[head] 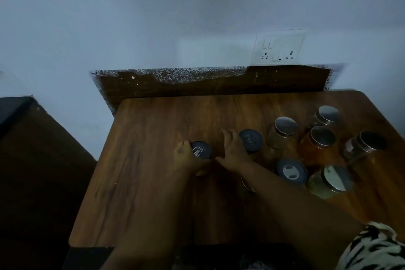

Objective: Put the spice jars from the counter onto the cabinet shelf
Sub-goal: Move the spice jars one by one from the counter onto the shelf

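A patterned sleeve (372, 247) sits nearest, at the right. On the counter (142, 182), the left hand (188, 158) grips a dark-lidded jar (200, 149). The right hand (233, 151) curls round another jar (251, 140). Five more jars (285, 129) stand right.

The light is dim, and a plain pale bluish wall (153, 17) fills everything beyond the hands. Under them lies a brown wood-grain table top (153, 182) with rounded corners, and past its far edge a darker wooden board (219, 84) leans against the wall, its upper rim chipped and speckled white. A white switch and socket plate (279, 49) sits on the wall up and to the right of the hands, while a dark piece of furniture (32, 160) stands well off to their left.
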Demonstrator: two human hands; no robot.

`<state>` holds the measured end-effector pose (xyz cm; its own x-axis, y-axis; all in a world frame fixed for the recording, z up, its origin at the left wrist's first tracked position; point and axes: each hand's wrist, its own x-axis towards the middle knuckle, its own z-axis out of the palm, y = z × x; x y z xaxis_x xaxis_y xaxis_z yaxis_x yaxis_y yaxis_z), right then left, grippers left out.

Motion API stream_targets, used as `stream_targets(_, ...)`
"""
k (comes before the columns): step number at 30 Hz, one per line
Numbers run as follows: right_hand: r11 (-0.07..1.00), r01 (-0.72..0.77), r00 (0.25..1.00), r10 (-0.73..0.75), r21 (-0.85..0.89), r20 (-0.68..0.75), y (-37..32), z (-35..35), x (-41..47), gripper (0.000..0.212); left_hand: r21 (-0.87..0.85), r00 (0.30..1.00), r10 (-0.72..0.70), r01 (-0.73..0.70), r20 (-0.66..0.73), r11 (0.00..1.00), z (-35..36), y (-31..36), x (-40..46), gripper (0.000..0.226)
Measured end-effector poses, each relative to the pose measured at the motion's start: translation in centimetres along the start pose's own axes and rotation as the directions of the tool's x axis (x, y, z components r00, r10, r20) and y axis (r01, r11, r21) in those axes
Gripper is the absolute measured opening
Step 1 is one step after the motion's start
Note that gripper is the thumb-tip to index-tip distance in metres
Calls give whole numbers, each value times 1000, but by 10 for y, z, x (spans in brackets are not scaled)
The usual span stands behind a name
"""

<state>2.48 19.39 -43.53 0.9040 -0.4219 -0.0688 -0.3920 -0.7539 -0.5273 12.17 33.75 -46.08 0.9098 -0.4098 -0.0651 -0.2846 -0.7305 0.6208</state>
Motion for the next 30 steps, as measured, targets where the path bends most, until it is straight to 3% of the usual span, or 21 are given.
stream_targets(4, 997, -56, 995, 52, 51, 88, -4, -25, 13, 102, -339, 995, 1, 33, 99, 940, -29, 24, 17, 72)
stream_targets(6, 992, -115, 981, 106, 49, 164, -4, -44, 23, 107, -402, 986, 91, -28, 139, 915, -51, 38, 25, 68)
stream_targets(9, 983, -114, 937, 60, 140, 344, 0, -74, 37, 115, -447, 977, 187, -122, 105, 886, -74, 59, 28, 70)
stream_targets(11, 951, -113, 918, -12, 289, 397, 3, -88, 41, 102, -566, 977, 185, -93, 107, 819, -81, 72, 28, 70)
stream_targets(15, 770, -135, 941, -98, 623, 325, 3, -100, 42, 74, -851, 977, 147, 57, 155, 522, -85, 94, 36, 64)
stream_targets(18, 611, -181, 944, -111, 770, 310, -2, -105, 45, 60, -940, 990, 88, 77, 112, 332, -79, 109, 36, 60)
stream_targets(20, 581, -173, 955, -97, 795, 279, -4, -106, 48, 59, -947, 994, 63, 65, 89, 314, -73, 118, 33, 62)
stream_targets(22, 561, -146, 977, -50, 815, 209, -6, -107, 51, 67, -915, 996, 37, 64, 86, 398, -61, 128, 28, 69)
stream_targets(24, 552, -124, 988, -9, 825, 155, -7, -106, 56, 70, -904, 994, -31, 110, 107, 413, -49, 137, 21, 69)
stream_targets(27, 458, -119, 982, -78, 881, 173, -8, -116, 58, 57, -951, 983, -132, 158, 126, 266, -44, 145, 23, 65)
stream_targets(30, 304, -161, 962, -166, 939, 218, -3, -134, 60, 58, -972, 982, 11, 187, 191, 140, -52, 143, 36, 81)
